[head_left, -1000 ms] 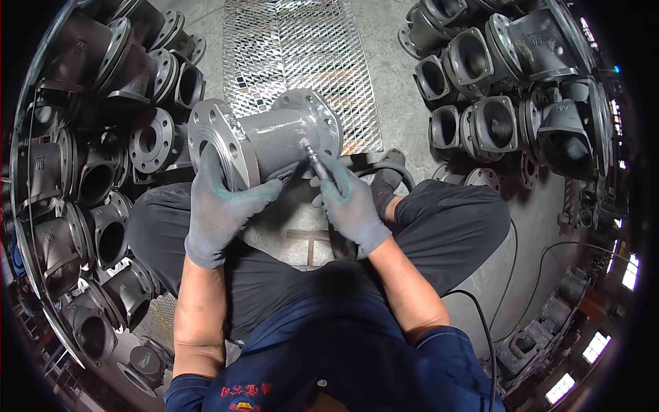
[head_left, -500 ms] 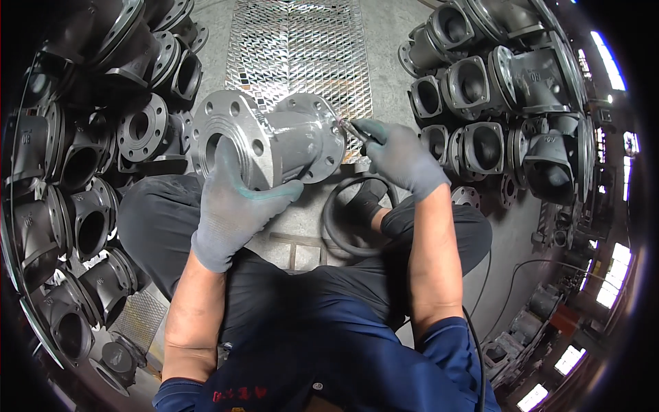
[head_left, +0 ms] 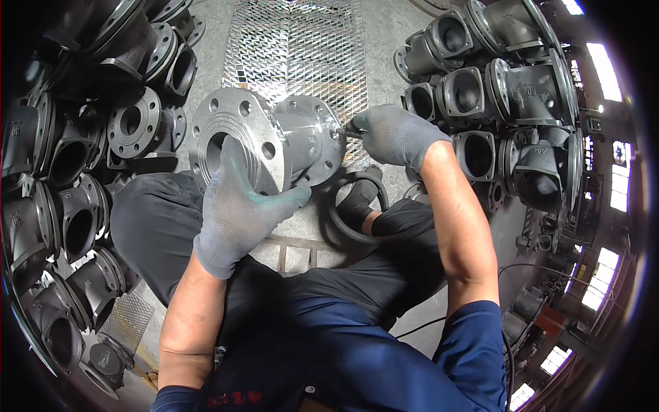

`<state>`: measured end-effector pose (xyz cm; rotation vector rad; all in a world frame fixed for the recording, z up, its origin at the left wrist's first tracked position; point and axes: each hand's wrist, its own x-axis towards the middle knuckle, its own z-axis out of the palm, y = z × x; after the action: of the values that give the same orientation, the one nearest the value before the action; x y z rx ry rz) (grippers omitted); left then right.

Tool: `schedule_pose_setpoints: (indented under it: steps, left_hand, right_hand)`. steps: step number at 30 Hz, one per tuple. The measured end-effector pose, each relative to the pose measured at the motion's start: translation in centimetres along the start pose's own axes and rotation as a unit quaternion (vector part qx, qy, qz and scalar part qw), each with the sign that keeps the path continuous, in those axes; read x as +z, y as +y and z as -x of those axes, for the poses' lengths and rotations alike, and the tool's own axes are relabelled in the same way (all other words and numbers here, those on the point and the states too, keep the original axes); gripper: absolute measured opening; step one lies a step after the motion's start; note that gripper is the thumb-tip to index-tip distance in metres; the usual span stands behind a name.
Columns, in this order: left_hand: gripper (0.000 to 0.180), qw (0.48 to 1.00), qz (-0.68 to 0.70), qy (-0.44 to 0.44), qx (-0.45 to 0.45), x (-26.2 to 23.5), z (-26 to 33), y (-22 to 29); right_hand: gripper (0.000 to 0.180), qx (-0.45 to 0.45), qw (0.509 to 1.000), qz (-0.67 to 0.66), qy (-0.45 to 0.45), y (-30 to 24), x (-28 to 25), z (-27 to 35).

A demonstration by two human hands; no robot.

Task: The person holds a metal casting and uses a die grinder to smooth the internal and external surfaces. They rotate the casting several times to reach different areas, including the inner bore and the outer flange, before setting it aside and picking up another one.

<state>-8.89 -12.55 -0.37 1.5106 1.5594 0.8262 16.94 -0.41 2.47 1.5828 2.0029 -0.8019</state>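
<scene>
Concrete floor [head_left: 405, 27] of a workshop, with an expanded-metal grating [head_left: 295, 48] laid at its centre, seen from above a seated person. Left: stacked dark cast valve bodies [head_left: 75, 178], flanged openings facing up. Centre left: the gloved left hand [head_left: 237, 213], its fingers [head_left: 230, 154] hooked into the bore and thumb pressed to the rim, clamped on the near flange of a pale grey flanged valve body [head_left: 274, 141]. This casting lies on its side, propped over the person's lap, above the floor. Centre right: the gloved right hand [head_left: 395, 134], fingers closed around a small slim tool [head_left: 351, 132] whose tip meets the far flange; the tool's kind cannot be told. Below it, a black hose [head_left: 343, 220] loops by the knee. Right: a second bank of dark valve bodies [head_left: 508, 89], some carrying raised cast characters on their sides; no paper labels, packages or signs are visible. Far right: bright windows [head_left: 604, 75].

Judged risk: the heavy casting, steadied by one hand only, could roll off the lap if the tool pushes sideways; the tip could also skid toward the left hand's fingers.
</scene>
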Motion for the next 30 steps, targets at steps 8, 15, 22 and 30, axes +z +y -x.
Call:
schedule_pose_setpoints:
  steps: [8, 15, 22, 30]
  left_hand:
    - [0.092, 1.000, 0.006, 0.003, 0.001, 0.3, 0.1, -0.5]
    - [0.090, 0.999, 0.022, 0.009, 0.030, 0.2, 0.2, -1.3]
    - [0.109, 0.995, -0.013, -0.026, 0.100, -0.2, 0.2, -1.7]
    - [0.105, 0.983, -0.113, -0.025, 0.141, -0.1, 0.3, -2.3]
  right_hand:
    - [0.049, -0.006, 0.995, 0.076, -0.070, -0.2, -1.4, -1.4]
    - [0.054, -0.023, 0.996, 0.086, -0.029, -0.7, -1.4, -2.7]
    - [0.055, -0.069, 0.997, 0.042, -0.022, 3.2, -0.6, -0.8]
    - [0.064, -0.001, 0.982, -0.171, -0.080, 5.6, -2.1, -0.8]
